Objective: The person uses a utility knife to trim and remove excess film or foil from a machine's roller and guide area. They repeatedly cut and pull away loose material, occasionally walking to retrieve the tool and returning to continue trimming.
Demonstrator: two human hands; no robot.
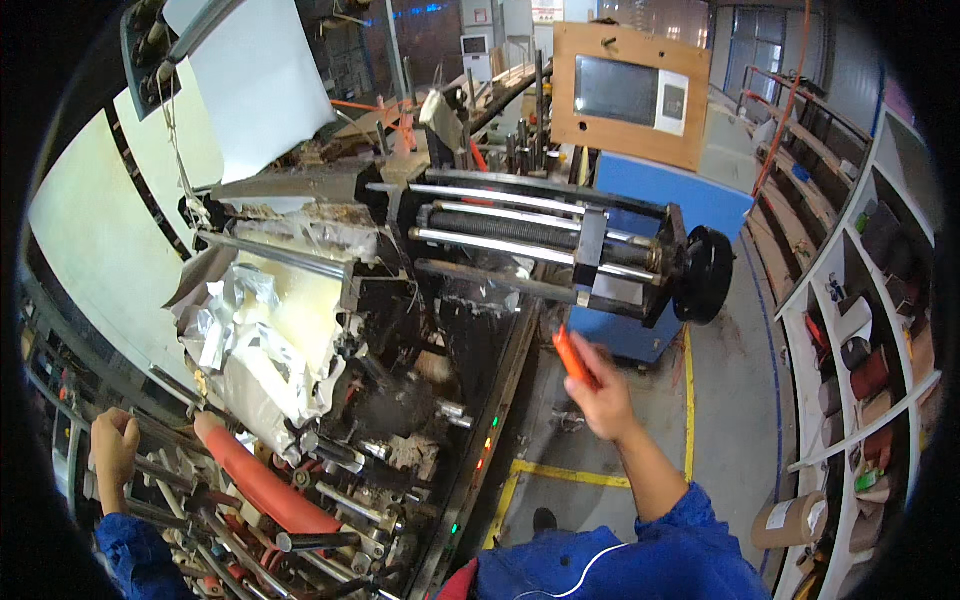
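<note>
My right hand (603, 398) is raised to the right of the machine and closed round an orange utility knife (573, 356), whose end points up and away. Its blade cannot be made out. At the far left my left hand (115, 447) is curled closed beside the machine's metal bars; what it grips, if anything, is hidden. A red roller (265, 478) lies slanting to the right of that hand. Beyond it a tray lined with torn, crumpled silvery sheet (258, 340) holds a pale yellowish mass.
A screw-and-rod carriage (540, 240) ends in a black handwheel (703, 275). Behind stand a wooden panel with a screen (630, 95) and a blue cabinet (665, 205). Shelves (870, 370) with rolls line the right side. Yellow lines (570, 473) mark the grey floor.
</note>
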